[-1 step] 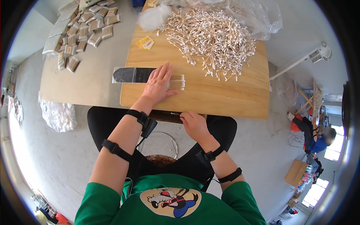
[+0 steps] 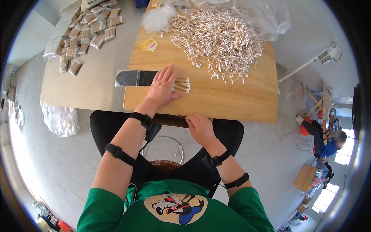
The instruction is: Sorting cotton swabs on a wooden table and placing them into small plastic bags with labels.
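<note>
My left hand lies flat with fingers stretched. It presses on a row of cotton swabs at the near left of the wooden board, and their white tips stick out to its right. From under the hand a black flat strip with a rounded end, partly in a clear plastic sleeve, reaches left past the board's edge. My right hand is at the board's near edge, above my lap, thumb and fingers curled together. What it holds, if anything, cannot be made out. A dark brown edge shows under the board beside it.
A large heap of loose cotton swabs covers the back of the wooden board, with clear plastic bags behind. Yellow packets lie left of it. Packed swab bundles fill the grey table's far left. A person sits far right.
A small shiny thing by my right fingertips at the board's edge no longer shows clearly. My left hand stays in place on the swabs.
</note>
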Motion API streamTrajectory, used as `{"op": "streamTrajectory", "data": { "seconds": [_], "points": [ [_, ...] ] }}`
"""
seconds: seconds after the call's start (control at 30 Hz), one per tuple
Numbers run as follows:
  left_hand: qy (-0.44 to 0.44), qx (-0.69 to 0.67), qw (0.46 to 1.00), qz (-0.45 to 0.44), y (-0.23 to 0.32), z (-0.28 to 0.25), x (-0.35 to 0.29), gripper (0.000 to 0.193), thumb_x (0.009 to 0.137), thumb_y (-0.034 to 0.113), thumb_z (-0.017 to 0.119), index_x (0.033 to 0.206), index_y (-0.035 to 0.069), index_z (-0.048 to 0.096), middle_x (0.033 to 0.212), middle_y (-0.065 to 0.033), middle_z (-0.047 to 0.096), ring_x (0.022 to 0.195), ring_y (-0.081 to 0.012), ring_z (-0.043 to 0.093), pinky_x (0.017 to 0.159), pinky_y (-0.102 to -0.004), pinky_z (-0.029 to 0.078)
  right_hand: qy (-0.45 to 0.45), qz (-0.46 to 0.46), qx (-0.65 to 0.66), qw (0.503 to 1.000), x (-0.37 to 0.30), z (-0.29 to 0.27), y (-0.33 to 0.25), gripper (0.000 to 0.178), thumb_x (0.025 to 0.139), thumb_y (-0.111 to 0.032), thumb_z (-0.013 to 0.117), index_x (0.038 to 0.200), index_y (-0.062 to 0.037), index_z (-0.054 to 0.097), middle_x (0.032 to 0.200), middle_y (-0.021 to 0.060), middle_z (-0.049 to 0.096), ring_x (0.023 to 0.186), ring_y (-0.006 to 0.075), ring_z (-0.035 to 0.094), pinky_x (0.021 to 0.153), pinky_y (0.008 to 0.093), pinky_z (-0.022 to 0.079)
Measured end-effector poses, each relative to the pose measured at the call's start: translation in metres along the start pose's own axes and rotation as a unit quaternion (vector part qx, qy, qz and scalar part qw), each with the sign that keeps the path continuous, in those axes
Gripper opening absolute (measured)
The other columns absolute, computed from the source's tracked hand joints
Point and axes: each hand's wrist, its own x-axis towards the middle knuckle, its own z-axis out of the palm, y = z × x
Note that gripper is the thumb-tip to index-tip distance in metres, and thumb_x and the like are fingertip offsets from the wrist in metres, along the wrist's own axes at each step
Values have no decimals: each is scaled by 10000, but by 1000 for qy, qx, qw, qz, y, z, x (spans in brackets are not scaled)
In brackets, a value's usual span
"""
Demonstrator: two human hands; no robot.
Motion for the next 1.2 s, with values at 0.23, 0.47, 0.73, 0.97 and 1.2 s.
{"op": "streamTrajectory", "data": {
  "seconds": [0.23, 0.47, 0.73, 0.97, 1.2],
  "points": [
    [-4, 78, 996, 49, 11, 18, -9, 805, 893, 498, 639, 1513, 58, 374, 1595, -122, 323, 1482, -288, 287, 1217, -472, 224, 141, 29, -31, 989, 56, -11, 20, 229, 878, -55, 654, 1103, -22, 626, 1051, 164, 622, 955, 371, 598, 821, 450, 506],
    [-11, 103, 994, 46, 16, 23, -10, 641, 977, 464, 513, 1493, 92, 434, 1587, -93, 365, 1476, -255, 316, 1213, -478, 221, 198, 90, -3, 976, 80, -1, 54, 236, 876, -25, 648, 1111, -15, 626, 1049, 162, 624, 980, 371, 586, 850, 452, 496],
    [-19, 87, 994, 58, 18, 18, -13, 649, 975, 453, 522, 1501, 87, 416, 1589, -103, 357, 1479, -274, 308, 1214, -489, 215, 174, 156, 70, 970, 116, 0, 60, 114, 888, -29, 631, 999, -24, 659, 952, 136, 647, 933, 352, 611, 811, 447, 496],
    [-7, 91, 996, 23, 19, 17, -15, 701, 970, 457, 529, 1520, 57, 360, 1599, -131, 323, 1486, -305, 284, 1225, -496, 183, 214, 57, 34, 975, 80, 11, 51, 186, 766, 63, 601, 887, -45, 691, 889, 102, 639, 829, 325, 609, 722, 430, 497],
    [-15, 104, 994, 19, 18, 21, -14, 611, 997, 351, 499, 1512, 47, 370, 1592, -124, 337, 1487, -279, 288, 1225, -478, 188, 199, 51, 15, 979, 70, 15, 40, 208, 690, 65, 584, 784, -70, 712, 818, 71, 630, 803, 292, 607, 705, 403, 508]
  ]
}}
